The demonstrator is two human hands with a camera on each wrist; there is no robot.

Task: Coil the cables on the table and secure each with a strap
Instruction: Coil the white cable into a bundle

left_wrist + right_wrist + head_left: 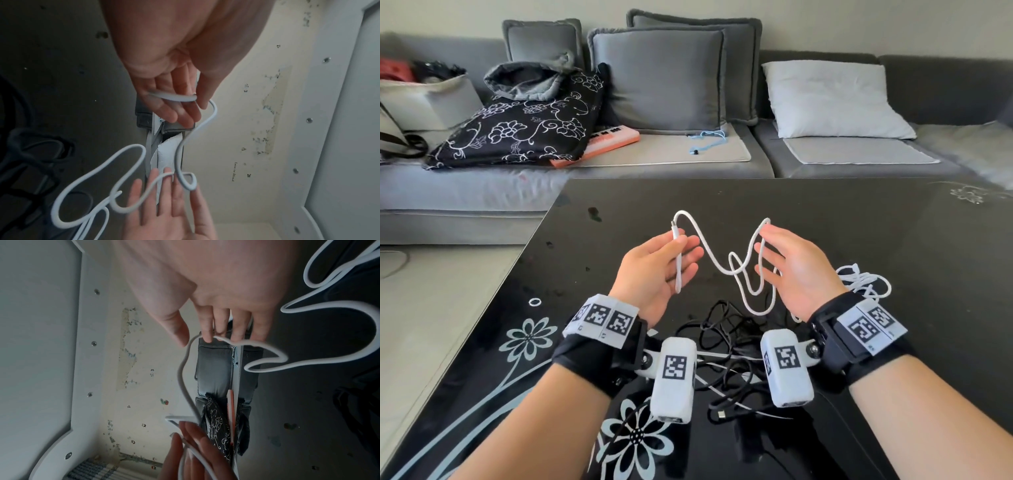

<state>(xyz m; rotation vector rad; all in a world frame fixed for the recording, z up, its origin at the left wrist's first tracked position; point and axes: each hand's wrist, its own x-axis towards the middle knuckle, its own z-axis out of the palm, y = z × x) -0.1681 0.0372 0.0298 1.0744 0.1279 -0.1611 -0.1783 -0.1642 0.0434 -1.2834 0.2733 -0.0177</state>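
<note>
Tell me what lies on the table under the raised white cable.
A tangle of black cables lies on the table below the white cable, with thin white strands through it. The wrist cameras cover parts of it.

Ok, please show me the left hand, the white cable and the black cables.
left hand [654, 274]: head view, on the palm.
white cable [680, 267]: head view, on the end stretch lying across that palm.
black cables [724, 329]: head view, on the middle of the tangle.
</note>
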